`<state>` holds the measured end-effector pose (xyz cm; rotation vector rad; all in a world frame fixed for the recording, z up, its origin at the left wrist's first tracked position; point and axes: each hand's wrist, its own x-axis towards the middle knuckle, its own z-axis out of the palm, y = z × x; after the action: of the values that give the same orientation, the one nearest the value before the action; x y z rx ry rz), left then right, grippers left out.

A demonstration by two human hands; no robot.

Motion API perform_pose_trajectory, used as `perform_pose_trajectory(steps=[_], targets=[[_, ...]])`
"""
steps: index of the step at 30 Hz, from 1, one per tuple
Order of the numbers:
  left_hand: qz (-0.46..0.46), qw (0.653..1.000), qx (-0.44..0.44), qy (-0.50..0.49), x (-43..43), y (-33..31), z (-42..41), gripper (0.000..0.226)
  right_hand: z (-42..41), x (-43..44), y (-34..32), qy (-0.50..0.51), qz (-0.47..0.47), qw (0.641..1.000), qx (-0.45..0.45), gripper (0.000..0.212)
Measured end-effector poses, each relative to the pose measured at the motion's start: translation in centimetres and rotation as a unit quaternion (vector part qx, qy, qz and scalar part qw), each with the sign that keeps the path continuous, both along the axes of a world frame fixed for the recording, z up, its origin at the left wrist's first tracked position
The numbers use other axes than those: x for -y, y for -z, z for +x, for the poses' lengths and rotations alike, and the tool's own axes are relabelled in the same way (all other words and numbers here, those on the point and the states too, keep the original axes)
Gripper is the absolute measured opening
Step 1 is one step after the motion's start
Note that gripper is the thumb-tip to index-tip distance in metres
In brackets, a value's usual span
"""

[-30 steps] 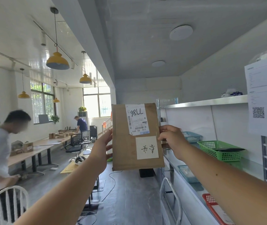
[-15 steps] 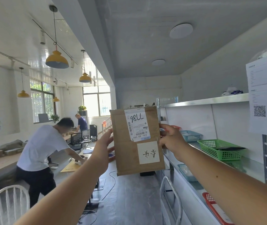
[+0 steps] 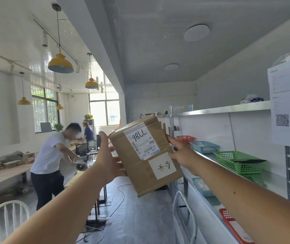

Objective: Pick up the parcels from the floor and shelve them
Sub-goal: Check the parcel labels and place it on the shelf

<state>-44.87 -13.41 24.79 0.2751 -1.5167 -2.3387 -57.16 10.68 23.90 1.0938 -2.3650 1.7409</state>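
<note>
A brown cardboard parcel (image 3: 137, 166) hangs in the air at chest height, tilted with its top leaning left. It carries a white shipping label with handwritten digits and a smaller white sticker below. My left hand (image 3: 108, 162) presses against its left side. My right hand (image 3: 182, 153) grips its right side. The metal shelf unit (image 3: 228, 108) runs along the right wall, just beyond the parcel's right edge.
On the middle shelf stand a green basket (image 3: 237, 162), a blue basket (image 3: 204, 147) and a red basket (image 3: 185, 138). Lower levels hold another blue basket (image 3: 203, 187) and a red one (image 3: 232, 226). White chairs (image 3: 186, 217) stand below. A person in a white shirt (image 3: 50, 155) bends at a long table on the left.
The parcel has tipped from upright to a leftward slant and moved slightly lower and toward the shelf. The person in the white shirt has walked further right along the table.
</note>
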Motion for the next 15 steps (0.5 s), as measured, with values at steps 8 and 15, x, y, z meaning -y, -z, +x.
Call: perform_pose_trajectory(steps=[8, 15], targets=[[0.061, 0.998, 0.0, -0.012, 0.54, 0.39, -0.63, 0.105, 0.21, 0.5, -0.02, -0.025, 0.067, 0.997, 0.005, 0.07], [0.087, 0.996, 0.003, -0.016, 0.98, 0.56, -0.95, 0.088, -0.53, 0.77, -0.27, -0.046, 0.036, 0.998, -0.008, 0.075]])
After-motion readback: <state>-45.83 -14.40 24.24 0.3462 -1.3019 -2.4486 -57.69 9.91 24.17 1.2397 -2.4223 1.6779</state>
